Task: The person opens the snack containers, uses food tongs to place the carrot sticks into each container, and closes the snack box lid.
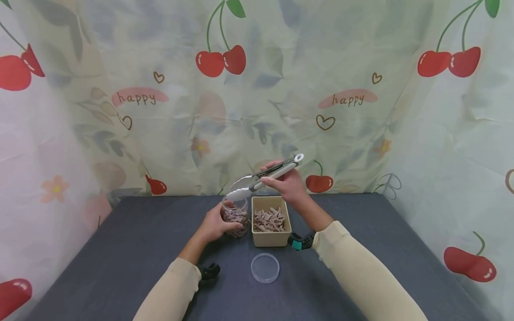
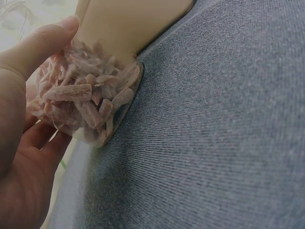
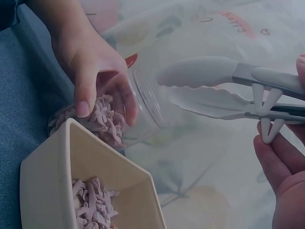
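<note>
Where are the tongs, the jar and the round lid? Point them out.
Tongs [image 3: 217, 71]: right wrist view, on the upper white head.
Jar [image 1: 237, 216]: head view, on its clear side.
Round lid [image 1: 265, 268]: head view, on its flat middle.

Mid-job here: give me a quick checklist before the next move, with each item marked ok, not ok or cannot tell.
1. Jar steadied: ok. The left hand grips the clear jar.
2. Jar uncovered: ok. The round lid lies on the dark table.
3. Tongs in hand: ok. The right hand holds the white-headed tongs near the jar's mouth.
4. Tongs loaded: not ok. Nothing shows between their tips, which stand apart.
5. Supply available: ok. Purplish strips lie in the beige bin beside the jar.
6. Jar's base flat on the table: cannot tell.
</note>
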